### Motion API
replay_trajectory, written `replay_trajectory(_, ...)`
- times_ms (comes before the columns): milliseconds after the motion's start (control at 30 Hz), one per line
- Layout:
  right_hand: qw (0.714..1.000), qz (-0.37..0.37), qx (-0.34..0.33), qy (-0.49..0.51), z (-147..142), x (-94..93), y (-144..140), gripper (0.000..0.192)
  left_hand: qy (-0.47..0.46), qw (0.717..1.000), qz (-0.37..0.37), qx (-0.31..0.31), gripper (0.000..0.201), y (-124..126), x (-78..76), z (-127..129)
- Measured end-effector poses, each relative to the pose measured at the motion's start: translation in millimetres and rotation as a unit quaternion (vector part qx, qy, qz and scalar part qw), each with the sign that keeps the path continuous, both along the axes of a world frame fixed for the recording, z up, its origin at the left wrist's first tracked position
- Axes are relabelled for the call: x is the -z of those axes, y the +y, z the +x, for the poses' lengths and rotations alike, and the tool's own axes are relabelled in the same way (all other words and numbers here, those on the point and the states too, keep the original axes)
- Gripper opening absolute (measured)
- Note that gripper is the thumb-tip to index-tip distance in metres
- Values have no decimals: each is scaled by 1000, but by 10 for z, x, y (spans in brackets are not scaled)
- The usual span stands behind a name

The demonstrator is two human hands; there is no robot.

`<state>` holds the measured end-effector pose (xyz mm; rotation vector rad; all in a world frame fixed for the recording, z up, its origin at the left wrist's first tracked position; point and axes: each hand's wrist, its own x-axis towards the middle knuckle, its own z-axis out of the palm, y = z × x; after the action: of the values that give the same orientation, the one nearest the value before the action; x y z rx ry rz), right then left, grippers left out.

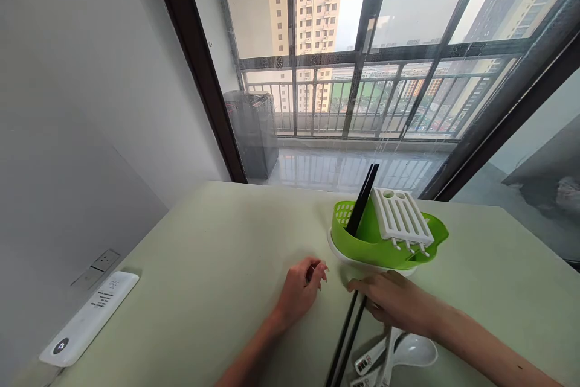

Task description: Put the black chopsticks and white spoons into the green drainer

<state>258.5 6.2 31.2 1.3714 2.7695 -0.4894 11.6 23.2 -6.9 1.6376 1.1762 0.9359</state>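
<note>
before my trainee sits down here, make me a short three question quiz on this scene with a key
1. Multiple choice: which of these is closest to the fingertips of the right hand?
A) the white device at the far left
B) the black chopsticks in the foreground
C) the window frame
2. True or false: the slotted white rack rests on the green basket.
3. Fill in the blank: the white spoon lies on the ____, outside the basket.

Key: 1. B; 2. True; 3. table
</note>
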Motion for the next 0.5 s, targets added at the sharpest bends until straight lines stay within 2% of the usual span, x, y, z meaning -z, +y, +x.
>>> replay_trajectory(200,998,3,-22,-53,-81,-143,75,25,5,1000,-5,-2,44,2,8,1)
replay_trajectory(500,996,48,-48,-64,-102,-123,135,21,37,999,3,7,37,-13,-14,10)
